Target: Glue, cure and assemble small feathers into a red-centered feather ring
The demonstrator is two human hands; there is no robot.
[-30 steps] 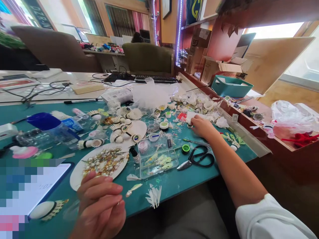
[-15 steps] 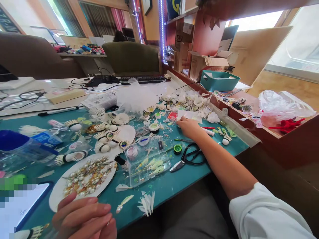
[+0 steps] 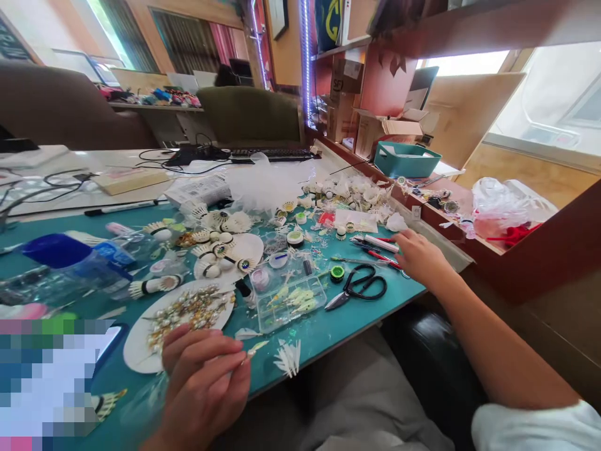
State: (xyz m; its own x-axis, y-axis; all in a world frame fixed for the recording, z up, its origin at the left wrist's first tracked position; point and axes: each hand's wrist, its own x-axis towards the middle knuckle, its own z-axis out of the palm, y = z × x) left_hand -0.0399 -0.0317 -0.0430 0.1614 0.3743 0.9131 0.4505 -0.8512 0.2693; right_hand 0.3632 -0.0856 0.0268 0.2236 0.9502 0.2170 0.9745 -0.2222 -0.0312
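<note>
My left hand (image 3: 206, 379) is raised at the front edge of the table, thumb and fingertips pinched together on something too small to make out. Just beyond its fingertips is a small pale feather piece (image 3: 257, 347). Behind it, a white plate (image 3: 136, 360) holds pearl and gold beads (image 3: 192, 310). My right hand (image 3: 420, 260) is low over the right side of the table, fingers bent, beside a white pen (image 3: 380, 243) and red-handled tools (image 3: 382, 256). Its fingertips are partly hidden, so I cannot tell whether it holds anything. Black-handled scissors (image 3: 359, 285) lie nearby.
A clear compartment box (image 3: 291, 304) holds pale feather pieces. Shuttlecocks (image 3: 216, 250) are grouped on a second white plate (image 3: 256, 247), with more piled at the back. A teal basket (image 3: 407, 161) stands on the wooden ledge. A phone-like screen is at far left, partly blurred.
My right hand has moved right and nearer, uncovering a shuttlecock and several tools. My left hand has risen and moved right, towards the small feather piece. The view has shifted slightly.
</note>
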